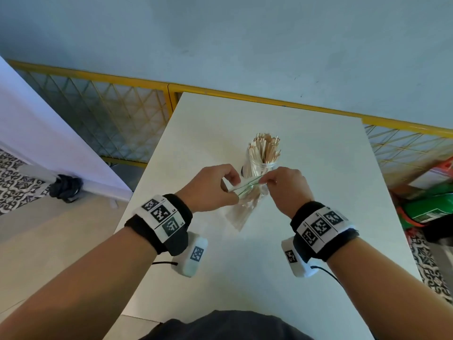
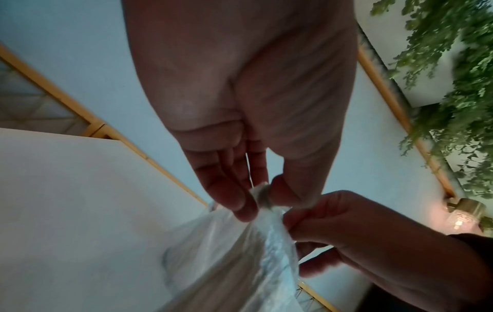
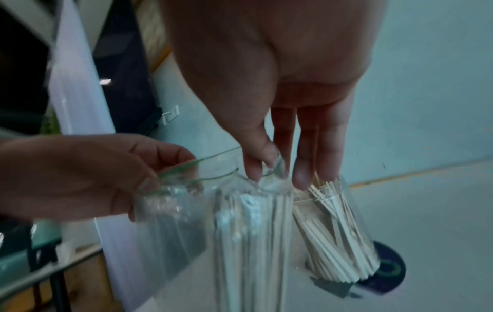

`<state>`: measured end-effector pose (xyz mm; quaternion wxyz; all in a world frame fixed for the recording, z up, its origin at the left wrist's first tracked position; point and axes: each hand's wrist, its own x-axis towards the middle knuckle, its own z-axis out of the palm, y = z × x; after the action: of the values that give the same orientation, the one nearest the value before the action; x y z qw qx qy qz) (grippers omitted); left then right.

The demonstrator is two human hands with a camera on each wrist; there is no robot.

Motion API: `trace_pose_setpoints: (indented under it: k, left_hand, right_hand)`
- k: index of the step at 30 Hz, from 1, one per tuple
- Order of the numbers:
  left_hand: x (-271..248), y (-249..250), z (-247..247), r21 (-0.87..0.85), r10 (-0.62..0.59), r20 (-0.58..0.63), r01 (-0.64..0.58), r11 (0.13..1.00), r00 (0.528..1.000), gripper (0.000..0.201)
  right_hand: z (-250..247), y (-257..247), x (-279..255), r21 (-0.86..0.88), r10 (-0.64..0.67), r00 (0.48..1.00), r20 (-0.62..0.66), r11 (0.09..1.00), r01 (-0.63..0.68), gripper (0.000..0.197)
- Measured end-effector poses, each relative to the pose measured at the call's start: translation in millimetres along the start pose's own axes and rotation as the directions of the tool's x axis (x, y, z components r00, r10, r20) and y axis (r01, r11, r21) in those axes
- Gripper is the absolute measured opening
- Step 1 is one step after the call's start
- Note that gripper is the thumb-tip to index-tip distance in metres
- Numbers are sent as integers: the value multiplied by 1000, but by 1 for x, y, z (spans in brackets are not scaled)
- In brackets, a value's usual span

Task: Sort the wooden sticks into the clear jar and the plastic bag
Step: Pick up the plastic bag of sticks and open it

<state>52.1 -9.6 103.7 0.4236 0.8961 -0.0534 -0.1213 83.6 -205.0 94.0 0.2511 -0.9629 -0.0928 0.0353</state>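
Beyond the plastic bag (image 1: 241, 207) pinched at its mouth by left hand (image 1: 208, 190) and right hand (image 1: 286, 190), a clear jar (image 1: 261, 165) (crammed with wooden sticks (image 1: 264, 146)) on a white table (image 1: 318, 192), yellow fence (image 1: 110, 104) behind.

White table (image 1: 306, 217) under soft, even light. Pale blue floor (image 1: 220, 45) beyond its far edge. Yellow rail (image 1: 98, 76) with lattice mesh (image 1: 110, 114) running across behind the table. White panel (image 1: 36, 123) slanting at left, above a black-and-white patterned rug (image 1: 14, 182), with a dark bundle (image 1: 66, 187) at the panel's foot. Green and orange packaging (image 1: 431, 204) heaped at right. Green foliage (image 2: 453, 84) hanging at right in the left wrist view, a small glowing lamp (image 2: 464, 215) below it.
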Motion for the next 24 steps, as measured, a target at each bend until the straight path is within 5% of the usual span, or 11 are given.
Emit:
trace_pose_setpoints:
  k: [6, 12, 20, 22, 24]
  left_hand:
    - [-5, 8, 1, 48, -3, 168, -5, 999, 986, 36]
    - [-6, -7, -19, 103, 11, 194, -32, 994, 981, 24]
    - [-3, -6, -6, 258, 84, 221, -142, 956, 972, 55]
    - [-2, -6, 1, 240, 95, 164, -133, 962, 982, 59]
    - [0, -5, 6, 201, 99, 89, -116, 973, 991, 61]
  right_hand:
    - [-5, -2, -6, 114, 56, 997, 49, 992, -61, 18]
    - [-25, 9, -2, 183, -91, 921, 378, 983, 23, 33]
    - [-13, 1, -2, 273, -80, 978, 191, 962, 26, 27]
    - [-12, -5, -1, 167, -58, 973, 224, 986, 20, 21]
    - [-8, -11, 1, 7, -12, 953, 302, 1000, 11, 39]
